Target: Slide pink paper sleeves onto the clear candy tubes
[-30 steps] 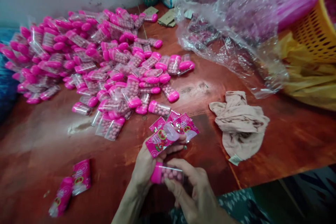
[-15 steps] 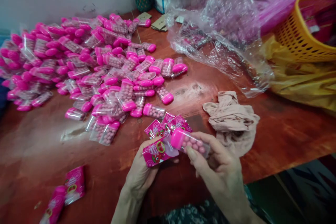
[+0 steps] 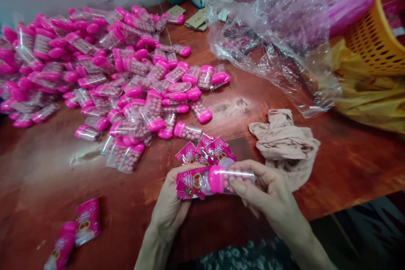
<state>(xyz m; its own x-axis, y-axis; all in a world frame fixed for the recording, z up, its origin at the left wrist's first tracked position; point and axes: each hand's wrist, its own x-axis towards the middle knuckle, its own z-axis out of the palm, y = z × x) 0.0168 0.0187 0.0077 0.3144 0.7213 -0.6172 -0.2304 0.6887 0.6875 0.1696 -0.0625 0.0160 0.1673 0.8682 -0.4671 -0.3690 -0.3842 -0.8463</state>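
Pink-capped bottle (image 3: 232, 180) lies sideways between the two hands, its clear end pinched in the right hand's (image 3: 272, 187) fingers and its cap against the clear end of a printed sleeve (image 3: 190, 184) clamped in the left hand's (image 3: 167, 202) fingers; a cap off line could crease that film, and a loose pinch could drop the bottle onto the tabletop (image 3: 133, 215). Lettering on this sleeve and the loose sleeves (image 3: 220, 149) just beyond is too small to read, the heaped bottles (image 3: 109, 90) farther back show no clear label, and marks on the cardboard pieces (image 3: 196, 20) beyond are illegible.
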